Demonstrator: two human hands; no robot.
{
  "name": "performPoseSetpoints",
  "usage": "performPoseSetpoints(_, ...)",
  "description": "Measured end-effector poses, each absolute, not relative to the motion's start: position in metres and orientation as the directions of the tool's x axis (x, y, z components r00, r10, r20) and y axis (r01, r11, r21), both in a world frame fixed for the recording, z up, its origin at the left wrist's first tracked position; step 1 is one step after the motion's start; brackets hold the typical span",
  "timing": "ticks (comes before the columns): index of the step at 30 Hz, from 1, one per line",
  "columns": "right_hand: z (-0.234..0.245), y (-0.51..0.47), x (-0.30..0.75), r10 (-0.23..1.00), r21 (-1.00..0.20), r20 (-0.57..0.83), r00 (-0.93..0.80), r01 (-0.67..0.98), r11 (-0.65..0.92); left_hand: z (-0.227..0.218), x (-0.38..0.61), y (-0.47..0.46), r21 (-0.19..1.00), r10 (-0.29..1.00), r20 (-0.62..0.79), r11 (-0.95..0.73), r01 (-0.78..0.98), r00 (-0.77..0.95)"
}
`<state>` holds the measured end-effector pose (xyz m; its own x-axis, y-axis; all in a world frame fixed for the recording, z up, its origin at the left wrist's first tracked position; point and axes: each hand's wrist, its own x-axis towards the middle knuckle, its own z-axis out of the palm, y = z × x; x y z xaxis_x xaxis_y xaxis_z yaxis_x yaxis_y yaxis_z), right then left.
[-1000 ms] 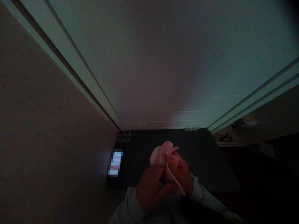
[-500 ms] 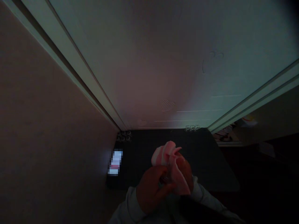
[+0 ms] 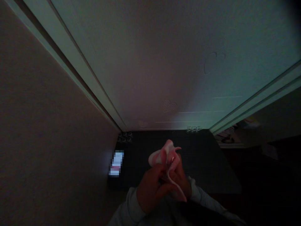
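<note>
In the dim head view, a pink and white cloth (image 3: 162, 155) is bunched up between my two hands above a dark table. My right hand (image 3: 182, 179) is closed around the cloth, partly hidden by its folds. Closed fingers of my left hand (image 3: 151, 186) meet the cloth from the left, around a small, clear, shiny object (image 3: 164, 177). Much of this object is covered by fingers and cloth, so its kind does not show. A glint shows within the cloth folds just above it.
The dark table (image 3: 207, 169) stands against a pale panel with heart patterns (image 3: 169, 106). Small clear objects (image 3: 125, 137) stand grouped at its back left corner, and more clear objects (image 3: 194, 129) at the back right. A lit, pixelated screen (image 3: 116, 163) lies by the left edge.
My right hand and the cloth have shifted slightly left and turned, so the cloth folds differently. A glint now shows among the folds. My left hand has barely moved.
</note>
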<state>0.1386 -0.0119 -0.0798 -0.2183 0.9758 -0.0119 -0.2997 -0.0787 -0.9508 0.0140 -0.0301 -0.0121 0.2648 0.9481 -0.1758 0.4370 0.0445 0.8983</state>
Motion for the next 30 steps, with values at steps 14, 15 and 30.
performPoseSetpoints(14, -0.069, -0.002, 0.139, 0.976, -0.959, -0.030, -0.216, -0.268, -0.089, -0.014, 0.005, -0.029, 0.823, 0.934, -0.071, -0.144, 0.550, 0.350)
performPoseSetpoints(15, -0.070, -0.003, 0.138, 0.976, -0.953, -0.030, -0.215, -0.288, -0.093, -0.014, 0.005, -0.029, 0.821, 0.933, -0.072, -0.146, 0.552, 0.353)
performPoseSetpoints(30, -0.061, 0.004, 0.139, 0.997, -0.986, -0.070, -0.022, -0.151, -0.072, -0.023, 0.006, -0.031, 0.845, 0.906, -0.100, -0.141, 0.517, 0.410)
